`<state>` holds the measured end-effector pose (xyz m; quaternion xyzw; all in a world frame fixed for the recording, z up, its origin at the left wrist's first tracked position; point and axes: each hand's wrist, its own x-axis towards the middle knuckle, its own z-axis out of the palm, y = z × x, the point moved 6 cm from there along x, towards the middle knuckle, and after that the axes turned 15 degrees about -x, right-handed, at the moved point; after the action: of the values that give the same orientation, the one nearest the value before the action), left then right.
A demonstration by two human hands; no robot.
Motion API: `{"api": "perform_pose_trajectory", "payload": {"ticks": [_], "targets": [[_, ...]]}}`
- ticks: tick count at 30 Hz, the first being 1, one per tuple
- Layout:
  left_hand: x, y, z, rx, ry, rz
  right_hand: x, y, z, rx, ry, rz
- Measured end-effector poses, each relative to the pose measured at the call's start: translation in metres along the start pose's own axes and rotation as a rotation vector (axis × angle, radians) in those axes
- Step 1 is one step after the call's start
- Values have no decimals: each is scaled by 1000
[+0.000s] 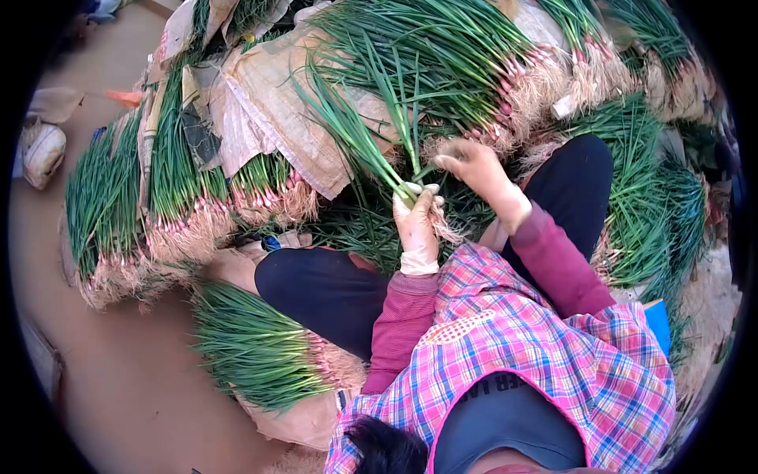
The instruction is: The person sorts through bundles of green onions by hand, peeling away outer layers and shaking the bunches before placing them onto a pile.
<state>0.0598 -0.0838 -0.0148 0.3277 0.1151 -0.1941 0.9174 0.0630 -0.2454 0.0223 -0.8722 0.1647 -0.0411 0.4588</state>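
My left hand [417,225], in a pale glove, is closed around a few spring onions [359,142]. Their green leaves point up and to the left, while pale roots hang out by the wrist. Just to the right, my right hand [478,174] has its fingers curled in a pinch beside the held stalks. A thin green leaf strip [426,170] runs from those stalks to its fingertips. Beyond both hands lies a big pile of spring onions [442,63], with pinkish bulbs and tangled roots facing right.
Beige sacking [292,103] covers part of the piles. More bundled spring onions stand at the left [178,174], beside my left knee [260,347] and at the right [632,197]. Loose leaves [371,229] lie between my legs. Brown ground [142,371] shows at the left.
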Motion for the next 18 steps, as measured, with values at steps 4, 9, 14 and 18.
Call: {"api": "perform_pose_trajectory", "payload": {"ticks": [4, 9, 14, 18], "targets": [[-3, -2, 11, -18, -40, 44, 5, 7, 59, 706, -343, 291], [0, -1, 6, -215, -22, -38, -1, 40, 90, 1140, -139, 410], [-14, 21, 21, 210, -79, 175, 19, 81, 24, 484, 96, 296], [-4, 26, 7, 675, 2, 378, -25, 5, 28, 492, -319, 192]]}}
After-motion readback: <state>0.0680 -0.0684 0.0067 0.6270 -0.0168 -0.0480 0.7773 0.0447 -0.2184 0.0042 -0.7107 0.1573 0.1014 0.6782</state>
